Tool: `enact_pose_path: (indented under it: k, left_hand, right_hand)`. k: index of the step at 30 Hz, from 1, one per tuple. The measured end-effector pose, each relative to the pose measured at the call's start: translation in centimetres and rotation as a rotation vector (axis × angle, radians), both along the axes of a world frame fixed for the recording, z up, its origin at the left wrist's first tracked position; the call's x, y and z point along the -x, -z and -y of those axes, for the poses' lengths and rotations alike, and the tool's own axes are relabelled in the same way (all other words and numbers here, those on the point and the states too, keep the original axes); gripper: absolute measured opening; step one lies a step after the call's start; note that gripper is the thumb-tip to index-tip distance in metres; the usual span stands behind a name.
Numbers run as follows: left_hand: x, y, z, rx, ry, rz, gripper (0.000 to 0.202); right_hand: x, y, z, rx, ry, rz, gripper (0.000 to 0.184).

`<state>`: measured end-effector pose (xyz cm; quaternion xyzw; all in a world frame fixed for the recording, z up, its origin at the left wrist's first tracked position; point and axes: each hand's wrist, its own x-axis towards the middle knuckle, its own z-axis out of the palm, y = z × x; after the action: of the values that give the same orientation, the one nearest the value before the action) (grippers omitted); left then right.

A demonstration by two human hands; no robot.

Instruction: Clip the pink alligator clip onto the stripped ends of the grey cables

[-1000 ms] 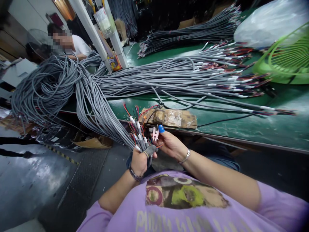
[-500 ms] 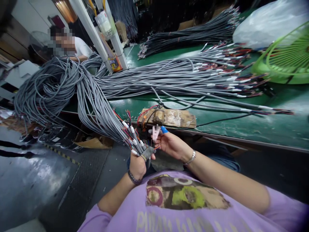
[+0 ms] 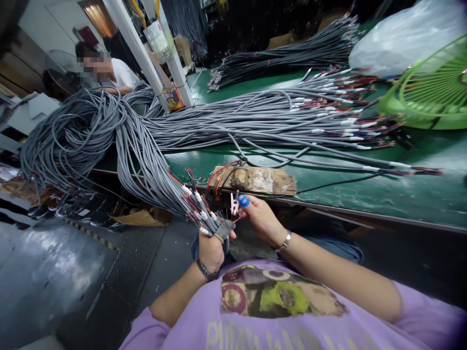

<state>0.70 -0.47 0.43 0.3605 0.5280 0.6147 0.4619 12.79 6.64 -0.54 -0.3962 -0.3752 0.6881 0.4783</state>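
My left hand (image 3: 213, 248), with grey covering on its thumb, is wrapped around a bundle of grey cables (image 3: 146, 170). White sleeves and thin coloured wires (image 3: 188, 192) show at the cable ends above the fist. Close by on the right, my right hand (image 3: 257, 216) has blue tape around a fingertip and its fingers pinched together. A thin orange-red wire (image 3: 238, 218) runs from the left hand to those fingers. Beside the fingertips is a pale pink clip (image 3: 234, 204), just below a worn wooden block (image 3: 270, 180) at the bench edge.
Many grey cables (image 3: 219, 119) lie along the green bench (image 3: 365, 199), coiled at the left. Behind them are black cables (image 3: 288, 56), a white plastic bag (image 3: 397, 41) and a green fan (image 3: 434, 87). A white post (image 3: 134, 43) stands near a seated person (image 3: 122, 73).
My right hand has shifted slightly, and its blue-taped fingertip now sits to the right of the pink clip, which shows more upright. My left hand keeps its hold on the cables.
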Motion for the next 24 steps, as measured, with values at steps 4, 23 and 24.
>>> enact_pose_path:
  k: [4, 23, 24]
  left_hand:
    - [0.0, 0.1, -0.2, 0.001, 0.016, -0.005, 0.027]
    - [0.7, 1.1, 0.6, 0.026, 0.04, -0.071, 0.031]
    - [0.8, 1.2, 0.7, 0.022, 0.045, -0.077, 0.03]
  right_hand:
    - [0.3, 0.5, -0.2, 0.061, -0.092, -0.138, 0.053]
    - [-1.2, 0.4, 0.4, 0.348, -0.411, -0.325, 0.052]
    - [-1.5, 0.2, 0.5, 0.346, -0.455, -0.287, 0.052]
